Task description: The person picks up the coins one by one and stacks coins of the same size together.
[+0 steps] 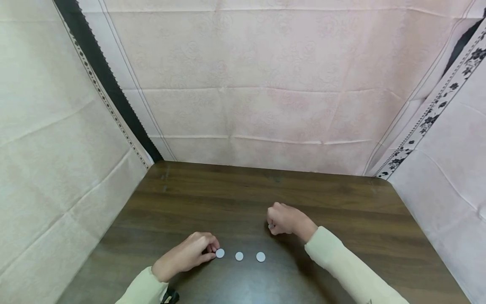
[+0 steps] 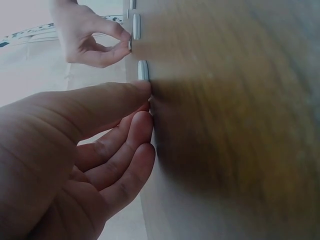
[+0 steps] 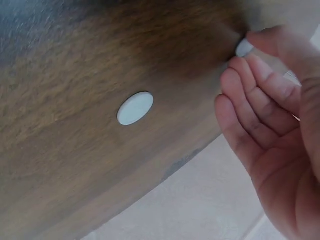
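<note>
Three flat white discs lie in a row on the brown table: the left disc (image 1: 220,253), the smaller middle disc (image 1: 239,256) and the right disc (image 1: 260,256). At the left end of the row, my left hand (image 1: 190,252) pinches the edge of the left disc (image 2: 143,70) between thumb and curled fingers. Farther back and to the right, my right hand (image 1: 286,219) pinches another small white disc (image 3: 244,48) between thumb and fingertips, close to the wood. In the right wrist view, one white disc (image 3: 135,108) lies flat apart from that hand.
The wood-grain table (image 1: 228,190) has rounded far corners. Pale creased cloth (image 1: 265,114) hangs behind it, with more cloth on the left (image 1: 57,169) and right (image 1: 448,169). A black strap or band (image 1: 170,296) shows by the left sleeve.
</note>
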A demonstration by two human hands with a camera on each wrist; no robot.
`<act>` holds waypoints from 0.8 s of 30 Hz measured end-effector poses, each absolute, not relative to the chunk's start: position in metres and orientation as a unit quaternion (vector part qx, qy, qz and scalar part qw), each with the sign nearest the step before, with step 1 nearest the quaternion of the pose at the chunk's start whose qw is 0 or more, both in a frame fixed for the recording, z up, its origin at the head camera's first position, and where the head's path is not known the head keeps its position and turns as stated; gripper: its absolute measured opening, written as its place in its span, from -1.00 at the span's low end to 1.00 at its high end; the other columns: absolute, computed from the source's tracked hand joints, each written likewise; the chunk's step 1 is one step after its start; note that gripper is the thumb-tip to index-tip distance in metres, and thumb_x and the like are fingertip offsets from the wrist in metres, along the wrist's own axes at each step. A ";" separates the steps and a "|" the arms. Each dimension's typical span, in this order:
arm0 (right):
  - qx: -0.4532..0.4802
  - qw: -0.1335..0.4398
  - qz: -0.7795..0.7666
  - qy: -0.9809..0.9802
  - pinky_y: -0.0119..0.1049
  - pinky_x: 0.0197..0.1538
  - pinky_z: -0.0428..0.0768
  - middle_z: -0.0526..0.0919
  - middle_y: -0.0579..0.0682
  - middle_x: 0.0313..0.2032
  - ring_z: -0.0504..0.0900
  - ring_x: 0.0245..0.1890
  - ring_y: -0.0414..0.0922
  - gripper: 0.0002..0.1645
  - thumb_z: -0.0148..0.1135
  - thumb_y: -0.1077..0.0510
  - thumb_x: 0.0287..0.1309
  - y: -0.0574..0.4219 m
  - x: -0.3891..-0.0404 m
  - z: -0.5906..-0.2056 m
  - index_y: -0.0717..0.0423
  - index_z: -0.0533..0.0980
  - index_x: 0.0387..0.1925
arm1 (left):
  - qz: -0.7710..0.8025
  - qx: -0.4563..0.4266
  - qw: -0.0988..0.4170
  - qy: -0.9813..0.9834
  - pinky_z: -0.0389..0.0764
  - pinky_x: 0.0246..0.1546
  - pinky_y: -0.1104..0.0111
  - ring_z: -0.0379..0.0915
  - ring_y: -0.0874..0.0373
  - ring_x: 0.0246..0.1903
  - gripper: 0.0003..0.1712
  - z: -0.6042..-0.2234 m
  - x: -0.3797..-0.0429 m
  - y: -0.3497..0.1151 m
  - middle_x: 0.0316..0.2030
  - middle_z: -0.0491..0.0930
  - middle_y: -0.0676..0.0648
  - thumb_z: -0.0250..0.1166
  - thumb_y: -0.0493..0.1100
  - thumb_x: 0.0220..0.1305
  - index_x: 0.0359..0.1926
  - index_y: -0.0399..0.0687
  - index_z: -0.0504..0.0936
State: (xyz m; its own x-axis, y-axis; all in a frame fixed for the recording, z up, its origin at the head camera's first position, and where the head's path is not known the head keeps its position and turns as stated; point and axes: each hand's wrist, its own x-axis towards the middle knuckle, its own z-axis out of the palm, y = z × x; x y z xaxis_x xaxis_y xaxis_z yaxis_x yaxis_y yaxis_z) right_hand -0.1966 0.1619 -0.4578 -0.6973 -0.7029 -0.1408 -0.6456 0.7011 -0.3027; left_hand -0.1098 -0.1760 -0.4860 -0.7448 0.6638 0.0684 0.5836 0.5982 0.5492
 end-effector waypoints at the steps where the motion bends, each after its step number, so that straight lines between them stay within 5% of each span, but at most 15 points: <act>1: -0.367 0.126 -0.111 0.915 -0.42 -0.57 0.05 -0.03 -0.26 -0.75 -0.02 -0.71 -0.31 -0.32 0.40 0.35 0.17 0.161 -0.197 -0.458 -0.05 0.16 -0.82 | 0.280 0.350 0.070 0.891 0.68 -0.23 0.48 0.53 0.49 -0.30 -0.88 -0.486 -0.110 -0.176 -0.26 0.69 0.07 0.46 -0.33 0.32 -0.16 -0.11 0.70; 16: -0.371 0.127 -0.103 0.914 -0.38 -0.53 0.03 -0.03 -0.27 -0.68 -0.04 -0.65 -0.30 -0.42 0.42 0.31 -0.01 0.172 -0.196 -0.458 -0.09 0.18 -0.74 | 0.282 0.354 0.071 0.889 0.68 -0.23 0.48 0.53 0.48 -0.29 -0.88 -0.485 -0.110 -0.178 -0.26 0.67 0.07 0.45 -0.33 0.33 -0.16 -0.11 0.69; 24: -0.377 0.129 -0.113 0.910 -0.47 -0.54 0.29 0.34 -0.27 -0.65 0.25 -0.66 -0.37 -0.77 0.47 0.27 0.01 0.179 -0.185 -0.459 0.02 0.54 -0.55 | 0.284 0.350 0.075 0.890 0.68 -0.22 0.48 0.53 0.48 -0.29 -0.87 -0.485 -0.109 -0.178 -0.25 0.68 0.07 0.45 -0.33 0.33 -0.15 -0.11 0.70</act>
State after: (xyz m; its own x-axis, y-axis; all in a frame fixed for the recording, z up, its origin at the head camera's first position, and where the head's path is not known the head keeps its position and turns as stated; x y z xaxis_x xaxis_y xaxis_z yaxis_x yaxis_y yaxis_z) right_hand -0.1850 0.1787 -0.4591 -0.6828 -0.7153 -0.1491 -0.6569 0.6903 -0.3033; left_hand -0.1086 -0.1779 -0.4847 -0.7437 0.6654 0.0645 0.5797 0.5939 0.5578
